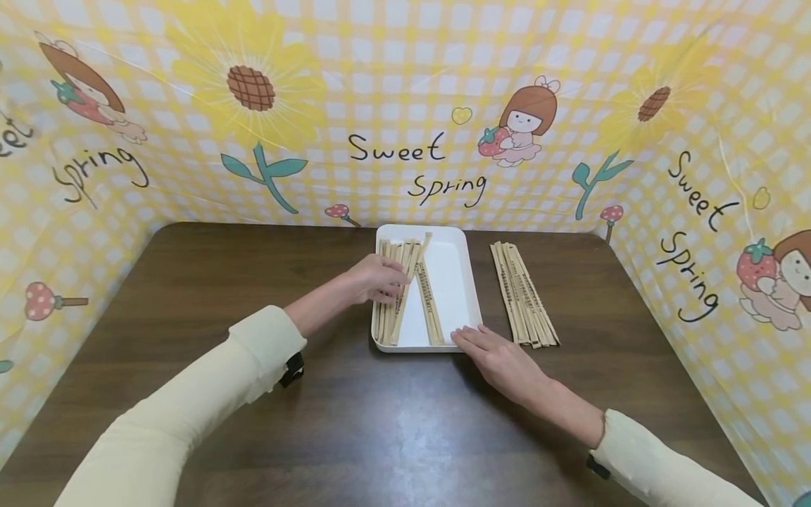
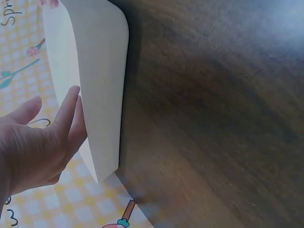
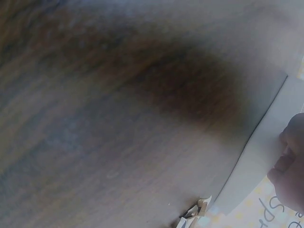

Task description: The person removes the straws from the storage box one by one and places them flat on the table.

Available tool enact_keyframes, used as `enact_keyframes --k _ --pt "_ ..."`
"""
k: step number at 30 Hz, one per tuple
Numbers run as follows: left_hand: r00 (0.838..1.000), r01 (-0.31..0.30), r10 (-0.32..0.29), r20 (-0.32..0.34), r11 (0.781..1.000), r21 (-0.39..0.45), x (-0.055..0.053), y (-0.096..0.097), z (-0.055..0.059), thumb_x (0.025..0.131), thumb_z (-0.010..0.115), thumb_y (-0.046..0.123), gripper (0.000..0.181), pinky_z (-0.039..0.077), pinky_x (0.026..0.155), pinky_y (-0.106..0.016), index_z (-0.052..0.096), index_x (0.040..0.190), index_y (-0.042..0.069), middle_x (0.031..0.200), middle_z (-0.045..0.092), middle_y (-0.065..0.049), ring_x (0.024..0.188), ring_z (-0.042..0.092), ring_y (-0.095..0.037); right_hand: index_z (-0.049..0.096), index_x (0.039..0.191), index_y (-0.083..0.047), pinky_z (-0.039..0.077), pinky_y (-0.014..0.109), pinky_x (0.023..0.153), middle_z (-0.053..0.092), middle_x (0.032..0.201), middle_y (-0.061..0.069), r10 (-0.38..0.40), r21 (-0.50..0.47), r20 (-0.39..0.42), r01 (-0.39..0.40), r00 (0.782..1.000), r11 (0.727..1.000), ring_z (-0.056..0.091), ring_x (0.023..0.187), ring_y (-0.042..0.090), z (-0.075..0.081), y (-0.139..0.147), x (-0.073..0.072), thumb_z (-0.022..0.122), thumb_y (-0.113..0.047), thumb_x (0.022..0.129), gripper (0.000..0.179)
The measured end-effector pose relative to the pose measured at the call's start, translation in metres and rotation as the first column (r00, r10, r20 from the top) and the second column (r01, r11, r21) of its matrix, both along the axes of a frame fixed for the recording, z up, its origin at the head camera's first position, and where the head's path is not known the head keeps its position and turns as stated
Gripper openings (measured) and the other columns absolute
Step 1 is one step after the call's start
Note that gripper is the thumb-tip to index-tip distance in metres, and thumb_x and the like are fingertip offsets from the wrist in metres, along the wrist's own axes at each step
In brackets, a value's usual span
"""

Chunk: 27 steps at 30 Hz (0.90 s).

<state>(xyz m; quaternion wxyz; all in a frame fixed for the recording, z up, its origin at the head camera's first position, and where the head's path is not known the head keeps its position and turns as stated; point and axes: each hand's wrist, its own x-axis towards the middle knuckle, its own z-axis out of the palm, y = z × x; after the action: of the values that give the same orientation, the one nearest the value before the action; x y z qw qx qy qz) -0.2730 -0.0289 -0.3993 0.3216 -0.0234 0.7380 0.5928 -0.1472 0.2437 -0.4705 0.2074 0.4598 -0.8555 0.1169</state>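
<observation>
A white tray (image 1: 451, 282) holds several slim, printed, brown paper-wrapped sticks (image 1: 388, 325) bunched along its left side. One wrapped stick (image 1: 431, 306) slants apart toward the tray's middle. My left hand (image 1: 378, 278) reaches over the left wall, its fingers at the bunch. In the left wrist view the thumb and fingers of that hand (image 2: 40, 147) are spread beside the tray wall (image 2: 102, 95); the sticks are hidden there. My right hand (image 1: 500, 359) rests its extended fingers on the tray's near right corner. The right wrist view shows this hand (image 3: 290, 166) only partly, at the tray wall (image 3: 256, 149).
To the right of the tray, a second pile of wrapped sticks (image 1: 522, 299) lies on the dark wooden table (image 1: 393, 422). A yellow checked cloth (image 1: 393, 84) with printed flowers and figures walls in the back and both sides.
</observation>
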Motion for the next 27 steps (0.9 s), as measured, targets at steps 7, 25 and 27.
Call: enact_keyframes --k 7,25,27 --pt "0.999 0.017 -0.02 -0.041 0.998 -0.066 -0.013 0.006 -0.002 0.095 0.065 0.004 0.058 0.054 0.096 -0.039 0.04 0.146 -0.008 0.144 0.047 -0.025 0.126 0.054 -0.037 0.064 0.124 0.007 0.051 0.049 0.098 0.068 0.12 0.019 -0.005 0.0 -0.007 0.005 1.0 1.0 0.065 0.112 0.029 -0.001 -0.001 -0.001 0.069 0.011 0.079 0.046" --pt "0.989 -0.038 0.012 -0.147 0.984 -0.174 -0.027 0.022 -0.012 0.09 0.069 0.001 0.027 0.06 0.081 -0.036 0.062 0.114 -0.006 0.125 0.057 -0.022 0.111 0.063 -0.036 0.063 0.125 0.007 0.051 0.05 0.097 0.067 0.12 0.019 -0.021 0.017 -0.008 0.021 1.0 1.0 0.065 0.111 0.031 -0.002 -0.001 -0.001 0.065 0.01 0.082 0.043" --pt "0.981 -0.041 -0.006 -0.196 0.971 -0.237 -0.03 0.026 -0.015 0.089 0.07 0.002 0.01 0.061 0.076 -0.034 0.063 0.094 -0.003 0.105 0.064 -0.018 0.098 0.067 -0.033 0.063 0.125 0.007 0.051 0.05 0.098 0.067 0.12 0.019 -0.023 0.019 -0.007 0.023 1.0 1.0 0.065 0.112 0.031 -0.002 -0.001 -0.001 0.064 0.01 0.083 0.042"
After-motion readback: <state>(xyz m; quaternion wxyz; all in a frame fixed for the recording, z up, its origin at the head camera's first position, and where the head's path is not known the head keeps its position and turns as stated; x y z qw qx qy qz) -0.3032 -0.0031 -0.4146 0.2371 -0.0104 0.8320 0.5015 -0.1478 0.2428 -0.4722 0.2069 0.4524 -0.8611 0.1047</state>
